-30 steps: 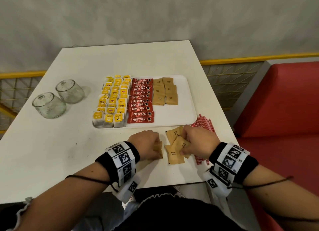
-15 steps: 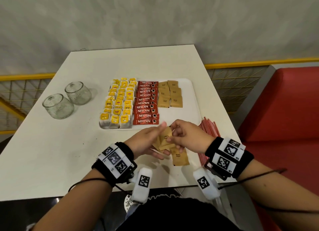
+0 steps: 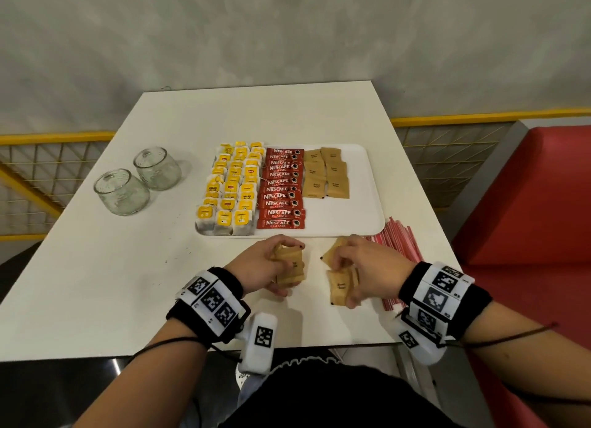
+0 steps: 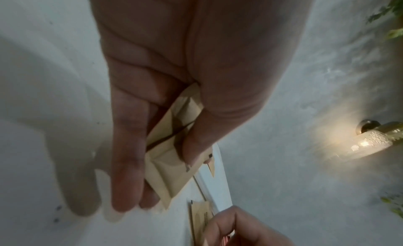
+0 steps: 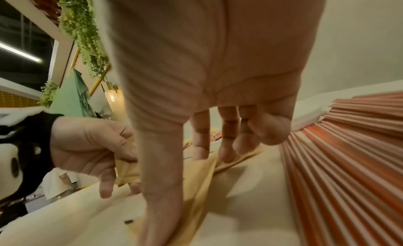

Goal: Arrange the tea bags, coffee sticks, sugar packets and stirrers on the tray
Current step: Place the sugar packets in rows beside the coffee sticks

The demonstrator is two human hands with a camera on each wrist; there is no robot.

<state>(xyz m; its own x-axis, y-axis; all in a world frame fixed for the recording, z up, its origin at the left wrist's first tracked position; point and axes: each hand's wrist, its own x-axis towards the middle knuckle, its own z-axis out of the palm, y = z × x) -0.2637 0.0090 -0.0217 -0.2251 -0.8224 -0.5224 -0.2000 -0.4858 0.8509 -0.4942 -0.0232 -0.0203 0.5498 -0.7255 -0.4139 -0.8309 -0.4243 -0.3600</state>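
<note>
Mid sugar step: left hand (image 3: 267, 266) clamps a sugar packet stack (image 3: 290, 266), right hand (image 3: 372, 267) pinches loose packets (image 3: 339, 285) underneath. Next, onto the tray (image 3: 358, 216) beyond.

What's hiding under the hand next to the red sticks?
Under the right hand lie brown sugar packets on the white table; thumb and fingers rest on them. How many lie beneath the palm is covered.

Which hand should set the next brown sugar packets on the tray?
Left. The left hand already grips a gathered stack of sugar packets near the tray; the right hand is on loose packets on the table.
</note>
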